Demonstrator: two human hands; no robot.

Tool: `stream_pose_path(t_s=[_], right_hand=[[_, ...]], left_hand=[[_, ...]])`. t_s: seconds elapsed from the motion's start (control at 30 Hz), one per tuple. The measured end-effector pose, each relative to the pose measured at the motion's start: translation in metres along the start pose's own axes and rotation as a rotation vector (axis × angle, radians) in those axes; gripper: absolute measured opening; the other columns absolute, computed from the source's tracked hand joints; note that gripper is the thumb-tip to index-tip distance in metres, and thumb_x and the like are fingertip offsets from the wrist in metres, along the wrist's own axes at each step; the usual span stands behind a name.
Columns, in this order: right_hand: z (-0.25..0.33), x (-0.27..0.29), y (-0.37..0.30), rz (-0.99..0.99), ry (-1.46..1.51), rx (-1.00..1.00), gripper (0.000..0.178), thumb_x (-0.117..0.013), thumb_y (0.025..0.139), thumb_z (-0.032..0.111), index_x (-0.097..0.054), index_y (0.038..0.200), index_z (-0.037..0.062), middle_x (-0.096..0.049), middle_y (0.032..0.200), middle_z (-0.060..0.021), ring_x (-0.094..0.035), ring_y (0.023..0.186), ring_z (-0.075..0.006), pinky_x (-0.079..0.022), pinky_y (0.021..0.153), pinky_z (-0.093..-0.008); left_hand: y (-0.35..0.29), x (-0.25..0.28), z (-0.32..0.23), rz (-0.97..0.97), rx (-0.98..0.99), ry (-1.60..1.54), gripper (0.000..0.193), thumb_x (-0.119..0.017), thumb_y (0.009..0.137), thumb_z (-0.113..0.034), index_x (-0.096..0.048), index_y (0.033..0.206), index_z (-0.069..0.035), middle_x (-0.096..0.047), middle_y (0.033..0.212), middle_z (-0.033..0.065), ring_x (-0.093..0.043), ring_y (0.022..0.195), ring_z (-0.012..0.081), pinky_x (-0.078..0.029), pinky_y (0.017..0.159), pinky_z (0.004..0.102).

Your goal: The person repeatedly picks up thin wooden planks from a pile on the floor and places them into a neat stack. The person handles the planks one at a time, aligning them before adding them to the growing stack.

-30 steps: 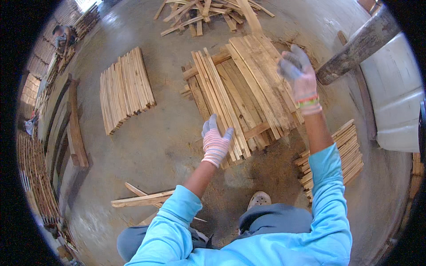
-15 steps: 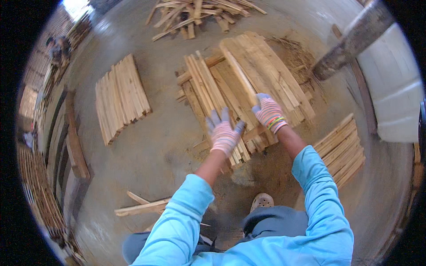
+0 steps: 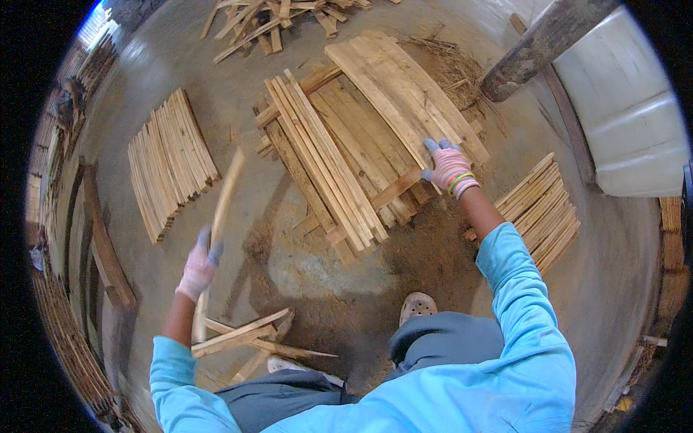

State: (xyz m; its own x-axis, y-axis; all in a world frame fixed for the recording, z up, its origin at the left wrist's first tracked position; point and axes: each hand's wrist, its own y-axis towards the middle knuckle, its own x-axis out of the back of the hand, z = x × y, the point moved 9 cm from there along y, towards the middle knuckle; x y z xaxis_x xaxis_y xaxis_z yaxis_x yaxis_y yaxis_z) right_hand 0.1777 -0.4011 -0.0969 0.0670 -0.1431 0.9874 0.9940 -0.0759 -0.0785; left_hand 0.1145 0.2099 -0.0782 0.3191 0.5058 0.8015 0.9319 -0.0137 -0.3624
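Observation:
Off to the left, my left hand point(image 3: 199, 268), in a pale striped glove, is closed around a narrow wooden strip point(image 3: 228, 189). The strip is tilted, smeared by motion, and held above short wood pieces on the floor. My right hand point(image 3: 450, 167), gloved and with bright bands at the wrist, rests on the near end of a stack of wide planks point(image 3: 393, 86). Its fingers lie stretched over the wood, thumb apart. Left of that stack, several thin strips point(image 3: 325, 159) lie side by side across a low wooden base point(image 3: 395, 189).
Neat strip piles lie at left point(image 3: 173, 162) and right point(image 3: 538, 216). Loose offcuts point(image 3: 242, 335) lie by my feet, with a scrap heap point(image 3: 278, 18) farther off. A thick post point(image 3: 541, 54) leans in at far right. Another person point(image 3: 66, 105) is at far left.
My left hand has moved from the thin strips out to the left, now carrying one strip. My right hand stays near the plank ends; the strip it held upright-edged now lies down.

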Motion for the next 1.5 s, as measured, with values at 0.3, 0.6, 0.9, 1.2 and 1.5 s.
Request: stream_pose_path(t_s=[0.3,0.6,0.9,1.2,1.5], right_hand=[[-0.032,-0.010,0.014,0.290,0.970,0.107,0.057,-0.074,0.084,0.023,-0.059,0.135,0.0027,-0.065,0.132,-0.0128,-0.060,0.122,-0.0289,-0.050,0.100,-0.0398],[0.002,-0.043,-0.012,0.610,1.785,-0.460,0.082,-0.037,0.101,0.064,-0.049,0.138,-0.0086,-0.062,0.131,-0.0240,-0.064,0.114,-0.0351,-0.046,0.105,-0.0450],[0.013,-0.047,-0.011,0.562,1.326,-0.201,0.057,-0.078,0.082,0.019,-0.059,0.131,-0.0033,-0.066,0.128,-0.0156,-0.064,0.113,-0.0244,-0.050,0.098,-0.0374],[0.236,0.004,-0.149,0.910,1.035,0.478,0.063,-0.073,0.087,0.022,-0.051,0.141,-0.0013,-0.061,0.135,-0.0182,-0.057,0.125,-0.0265,-0.045,0.108,-0.0383],[0.052,-0.006,-0.052,-0.012,-0.130,0.025,0.045,-0.066,0.081,0.019,-0.061,0.125,0.0097,-0.058,0.132,-0.0226,-0.057,0.123,-0.0396,-0.045,0.101,-0.0519]], left_hand=[[-0.163,-0.122,0.198,0.590,0.066,0.430,0.060,-0.062,0.093,-0.034,-0.042,0.145,-0.008,-0.056,0.135,0.0262,-0.052,0.126,0.0421,-0.043,0.106,0.0482],[-0.154,-0.113,0.198,0.651,0.267,0.403,0.078,-0.060,0.092,-0.052,-0.035,0.151,-0.008,-0.049,0.144,0.0268,-0.047,0.133,0.0429,-0.041,0.110,0.0465],[-0.116,-0.100,0.136,0.590,0.181,0.453,0.079,-0.066,0.088,-0.049,-0.038,0.151,-0.010,-0.050,0.145,0.0220,-0.046,0.135,0.0397,-0.040,0.112,0.0437],[-0.108,-0.036,-0.158,-0.287,-0.769,0.591,0.076,-0.078,0.076,-0.033,-0.047,0.143,-0.015,-0.045,0.147,0.0211,-0.041,0.136,0.0444,-0.034,0.114,0.0521],[-0.086,-0.087,0.077,0.286,-0.041,0.532,0.056,-0.073,0.084,-0.029,-0.051,0.134,-0.015,-0.063,0.120,0.0186,-0.061,0.112,0.0382,-0.049,0.094,0.0480]])
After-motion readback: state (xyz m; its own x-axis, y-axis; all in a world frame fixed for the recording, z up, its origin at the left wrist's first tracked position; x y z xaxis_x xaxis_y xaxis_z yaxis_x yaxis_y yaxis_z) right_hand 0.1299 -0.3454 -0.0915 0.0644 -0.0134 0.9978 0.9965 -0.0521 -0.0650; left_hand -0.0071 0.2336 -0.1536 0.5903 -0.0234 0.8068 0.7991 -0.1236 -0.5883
